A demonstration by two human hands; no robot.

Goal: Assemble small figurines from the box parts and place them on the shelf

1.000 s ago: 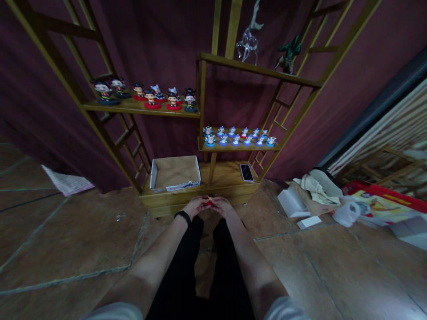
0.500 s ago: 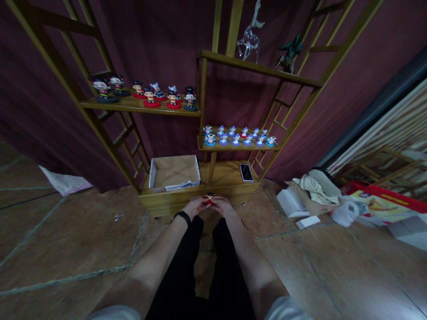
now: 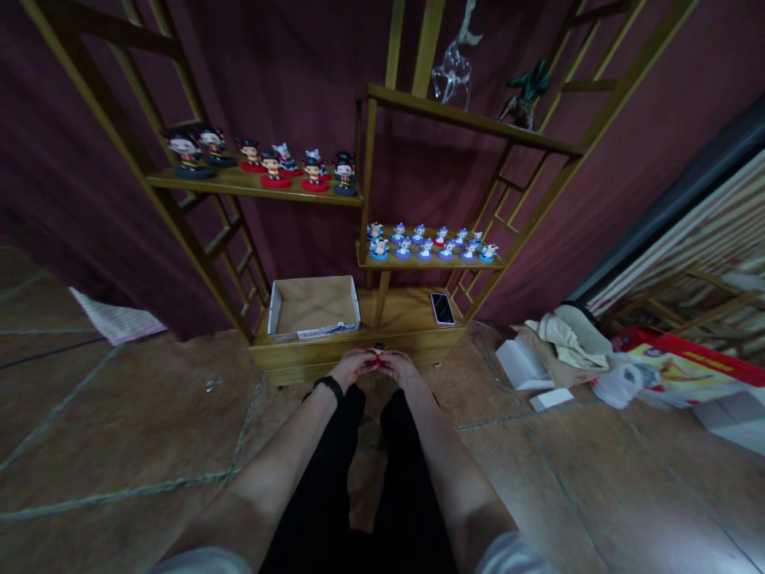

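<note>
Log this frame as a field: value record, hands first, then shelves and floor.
hands: left hand and right hand both hold a small red-and-black figurine
left wrist: black band
left shelf: figurines on red or dark bases
top right shelf: clear deer-like ornament, dark green ornament
lower right shelf: blue and purple figurines
cabinet top: open box, phone
right floor: plastic bag

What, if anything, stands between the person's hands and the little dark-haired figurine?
Nothing visible does: the left hand and right hand already hold the dark-haired figurine between them. The open cardboard box sits beyond them on the wooden display cabinet, out of the way.
</note>
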